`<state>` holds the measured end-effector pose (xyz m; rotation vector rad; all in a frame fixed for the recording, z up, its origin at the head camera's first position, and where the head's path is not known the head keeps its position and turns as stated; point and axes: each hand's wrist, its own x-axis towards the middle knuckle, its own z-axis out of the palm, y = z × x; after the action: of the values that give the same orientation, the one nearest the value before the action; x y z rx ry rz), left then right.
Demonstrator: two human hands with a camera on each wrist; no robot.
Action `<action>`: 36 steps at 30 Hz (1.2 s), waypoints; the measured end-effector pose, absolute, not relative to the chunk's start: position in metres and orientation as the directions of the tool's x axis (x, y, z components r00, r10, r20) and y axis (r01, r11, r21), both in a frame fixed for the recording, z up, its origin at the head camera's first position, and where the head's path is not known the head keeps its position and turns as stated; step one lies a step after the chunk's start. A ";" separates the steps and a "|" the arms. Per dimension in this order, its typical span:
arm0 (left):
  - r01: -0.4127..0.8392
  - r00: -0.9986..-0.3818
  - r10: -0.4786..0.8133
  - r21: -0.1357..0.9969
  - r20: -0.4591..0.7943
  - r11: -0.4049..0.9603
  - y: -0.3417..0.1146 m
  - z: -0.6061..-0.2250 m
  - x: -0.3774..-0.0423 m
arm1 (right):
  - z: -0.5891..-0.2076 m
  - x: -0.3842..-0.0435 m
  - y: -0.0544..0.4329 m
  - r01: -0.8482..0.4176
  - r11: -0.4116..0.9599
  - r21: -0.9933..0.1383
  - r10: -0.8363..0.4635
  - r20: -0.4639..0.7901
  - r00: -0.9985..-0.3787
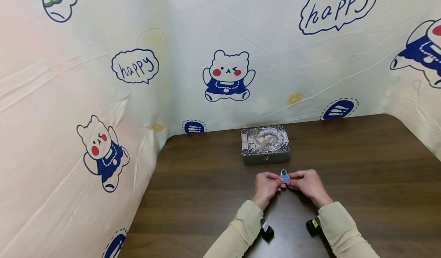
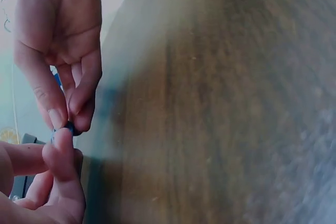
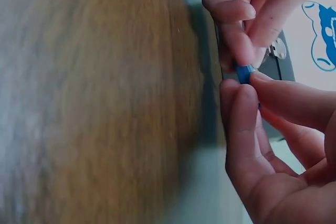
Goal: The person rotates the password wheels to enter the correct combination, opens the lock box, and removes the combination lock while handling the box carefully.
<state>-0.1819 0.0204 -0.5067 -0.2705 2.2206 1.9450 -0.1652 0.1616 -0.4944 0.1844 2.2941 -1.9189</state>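
A small light-blue padlock (image 1: 284,178) with a metal shackle on top and rows of small marks on its face is held upright over the table. My left hand (image 1: 267,187) pinches its left side between thumb and fingers, and my right hand (image 1: 309,184) pinches its right side. In the right wrist view, only a blue end of the padlock (image 3: 244,74) shows between the fingertips of both hands. The left wrist view has my right hand (image 2: 63,40) above and my left hand (image 2: 50,174) below, their fingertips meeting and mostly hiding the padlock.
Just beyond my hands stands a dark box (image 1: 265,145) with an ornate printed lid, its metal clasp facing me. It rests on the brown wooden table (image 1: 193,196). A cloth curtain (image 1: 268,78) printed with cartoon bears surrounds the back and sides.
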 end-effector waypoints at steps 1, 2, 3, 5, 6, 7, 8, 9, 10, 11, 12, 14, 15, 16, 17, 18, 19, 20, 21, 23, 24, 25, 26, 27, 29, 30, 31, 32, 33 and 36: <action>-0.258 -0.966 -0.017 0.958 -0.257 0.125 0.022 -0.507 -0.182 | -0.495 -0.165 0.163 0.193 0.187 -0.963 0.004 -0.195 -0.981; -0.259 -0.966 -0.013 0.957 -0.259 0.128 0.023 -0.508 -0.181 | -0.495 -0.164 0.165 0.201 0.191 -0.961 0.011 -0.203 -0.979; -0.256 -0.966 -0.009 0.957 -0.257 0.134 0.024 -0.509 -0.181 | -0.496 -0.164 0.166 0.204 0.199 -0.959 0.010 -0.206 -0.979; -0.262 -0.965 0.000 0.956 -0.264 0.133 0.027 -0.511 -0.182 | -0.497 -0.163 0.169 0.213 0.211 -0.954 0.014 -0.215 -0.976; -0.259 -0.965 0.009 0.957 -0.263 0.128 0.028 -0.512 -0.182 | -0.497 -0.162 0.171 0.223 0.210 -0.952 0.020 -0.224 -0.974; -0.255 -0.966 0.017 0.958 -0.259 0.131 0.030 -0.513 -0.182 | -0.497 -0.161 0.172 0.226 0.213 -0.951 0.021 -0.227 -0.974; -0.252 -0.966 0.024 0.959 -0.257 0.127 0.031 -0.514 -0.182 | -0.498 -0.161 0.174 0.231 0.215 -0.949 0.021 -0.232 -0.973; -0.249 -0.966 0.033 0.961 -0.255 0.120 0.032 -0.516 -0.182 | -0.498 -0.160 0.175 0.235 0.215 -0.948 0.020 -0.236 -0.972; -0.250 -0.966 0.040 0.962 -0.256 0.108 0.033 -0.517 -0.182 | -0.498 -0.160 0.177 0.240 0.209 -0.948 0.019 -0.242 -0.970; -0.246 -0.966 0.049 0.964 -0.252 0.101 0.035 -0.518 -0.183 | -0.499 -0.160 0.178 0.246 0.200 -0.948 0.020 -0.248 -0.969; -0.246 -0.967 0.051 0.965 -0.251 0.093 0.036 -0.519 -0.183 | -0.499 -0.160 0.179 0.251 0.190 -0.949 0.018 -0.253 -0.967; -0.240 -0.968 0.052 0.967 -0.245 0.087 0.038 -0.520 -0.183 | -0.499 -0.160 0.181 0.261 0.173 -0.950 0.019 -0.261 -0.965; -0.235 -0.969 0.052 0.968 -0.240 0.089 0.038 -0.521 -0.184 | -0.500 -0.160 0.182 0.266 0.165 -0.950 0.022 -0.266 -0.964; -0.231 -0.970 0.048 0.968 -0.236 0.092 0.039 -0.521 -0.184 | -0.500 -0.160 0.183 0.268 0.164 -0.949 0.025 -0.267 -0.963; -0.226 -0.972 0.047 0.969 -0.232 0.098 0.040 -0.522 -0.184 | -0.500 -0.160 0.183 0.269 0.166 -0.949 0.029 -0.268 -0.963; -0.221 -0.973 0.045 0.970 -0.227 0.105 0.041 -0.522 -0.184 | -0.500 -0.160 0.184 0.269 0.172 -0.948 0.032 -0.267 -0.963; -0.217 -0.974 0.044 0.970 -0.223 0.110 0.041 -0.521 -0.184 | -0.499 -0.160 0.185 0.271 0.180 -0.945 0.041 -0.268 -0.962; -0.213 -0.975 0.041 0.970 -0.219 0.119 0.042 -0.521 -0.184 | -0.499 -0.159 0.186 0.272 0.193 -0.943 0.046 -0.269 -0.962; -0.207 -0.976 0.038 0.970 -0.214 0.129 0.043 -0.521 -0.183 | -0.498 -0.159 0.187 0.273 0.207 -0.940 0.053 -0.268 -0.962; -0.189 -0.980 0.035 0.970 -0.196 0.154 0.045 -0.521 -0.183 | -0.497 -0.159 0.189 0.274 0.234 -0.933 0.063 -0.267 -0.962; -0.177 -0.982 0.032 0.969 -0.185 0.172 0.047 -0.521 -0.182 | -0.496 -0.159 0.190 0.276 0.246 -0.929 0.067 -0.267 -0.961; -0.166 -0.984 0.028 0.967 -0.175 0.192 0.048 -0.520 -0.182 | -0.495 -0.159 0.192 0.278 0.258 -0.925 0.074 -0.268 -0.961; -0.155 -0.986 0.022 0.964 -0.163 0.217 0.049 -0.520 -0.182 | -0.495 -0.159 0.193 0.277 0.268 -0.923 0.077 -0.267 -0.961; -0.147 -0.988 0.021 0.960 -0.156 0.237 0.051 -0.520 -0.181 | -0.495 -0.159 0.194 0.277 0.277 -0.920 0.079 -0.266 -0.961; -0.123 -0.990 0.027 0.952 -0.135 0.282 0.053 -0.520 -0.181 | -0.496 -0.159 0.197 0.274 0.292 -0.916 0.085 -0.261 -0.962; -0.117 -0.991 0.030 0.946 -0.132 0.302 0.054 -0.519 -0.181 | -0.496 -0.159 0.198 0.273 0.303 -0.913 0.090 -0.258 -0.962; -0.113 -0.991 0.034 0.943 -0.130 0.314 0.055 -0.519 -0.180 | -0.497 -0.159 0.199 0.273 0.311 -0.910 0.095 -0.256 -0.962; -0.104 -0.991 0.041 0.939 -0.124 0.327 0.055 -0.518 -0.180 | -0.497 -0.159 0.200 0.272 0.320 -0.907 0.099 -0.254 -0.962; -0.100 -0.991 0.049 0.937 -0.123 0.335 0.056 -0.518 -0.180 | -0.498 -0.159 0.201 0.272 0.328 -0.905 0.105 -0.251 -0.962; -0.071 -0.992 0.067 0.925 -0.103 0.374 0.057 -0.517 -0.180 | -0.499 -0.160 0.204 0.266 0.352 -0.897 0.113 -0.241 -0.964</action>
<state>-0.1805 0.0567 -0.5171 -0.0036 2.5002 1.6914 -0.1597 0.2036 -0.4987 0.3484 2.4677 -1.6786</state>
